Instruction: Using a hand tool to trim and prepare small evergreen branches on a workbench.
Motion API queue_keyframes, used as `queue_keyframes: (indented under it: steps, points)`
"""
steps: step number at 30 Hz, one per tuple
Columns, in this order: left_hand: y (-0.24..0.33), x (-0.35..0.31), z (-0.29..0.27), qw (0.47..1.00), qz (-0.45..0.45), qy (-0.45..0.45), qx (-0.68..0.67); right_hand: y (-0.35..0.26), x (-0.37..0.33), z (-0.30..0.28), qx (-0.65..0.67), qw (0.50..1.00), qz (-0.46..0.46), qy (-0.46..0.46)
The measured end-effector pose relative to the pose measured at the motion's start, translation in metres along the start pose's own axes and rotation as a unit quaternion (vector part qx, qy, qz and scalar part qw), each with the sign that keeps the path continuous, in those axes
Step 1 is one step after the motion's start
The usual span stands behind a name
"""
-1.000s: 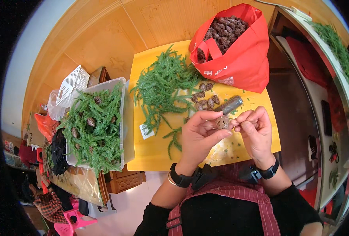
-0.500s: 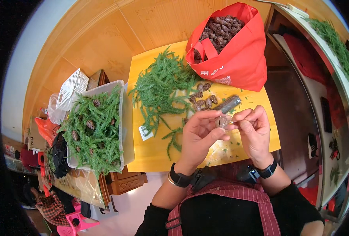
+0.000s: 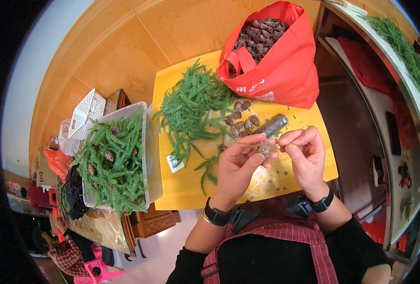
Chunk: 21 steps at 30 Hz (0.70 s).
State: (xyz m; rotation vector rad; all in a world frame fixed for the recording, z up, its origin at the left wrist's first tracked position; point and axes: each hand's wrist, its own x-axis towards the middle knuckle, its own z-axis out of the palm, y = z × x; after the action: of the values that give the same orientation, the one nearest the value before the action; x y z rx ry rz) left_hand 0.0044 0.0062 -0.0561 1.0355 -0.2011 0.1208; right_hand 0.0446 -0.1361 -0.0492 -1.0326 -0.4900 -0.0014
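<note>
Between the thumb and fingers of my left hand (image 3: 236, 170) is a small brown pinecone (image 3: 264, 149), held over the near part of the yellow table. My right hand (image 3: 307, 156) is closed in a pinch right beside the cone, on a thin wire-like piece that reaches toward it; the fingers hide most of this piece. Just beyond my hands lies a dark cylindrical bundle (image 3: 273, 125) with a shiny end. Several loose pinecones (image 3: 246, 125) rest next to it. Green artificial pine sprigs (image 3: 191, 104) are heaped on the table's left side.
A red bag (image 3: 285, 71) full of pinecones stands at the table's far right. Left of the yellow table (image 3: 169, 191), a clear plastic bin (image 3: 147, 161) holds sprigs with cones. A white perforated basket (image 3: 88, 113) sits behind it. Another person (image 3: 68, 253) is at the lower left.
The pinecone has turned slightly in my left fingers and sits a little lower. My right hand keeps its pinch beside it. The whole view has shifted slightly.
</note>
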Motion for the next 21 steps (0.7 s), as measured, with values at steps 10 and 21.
queue_keyframes:
  steps: [10, 21]
  points:
    - [0.003, 0.0, 0.002, 0.999, -0.03, -0.02, 0.041, -0.004, 0.007, -0.004, -0.022, 0.999, 0.003, -0.039]
    - [-0.003, -0.001, 0.0, 0.999, -0.021, -0.015, -0.039, 0.005, 0.004, -0.01, 0.0, 0.999, -0.022, -0.05]
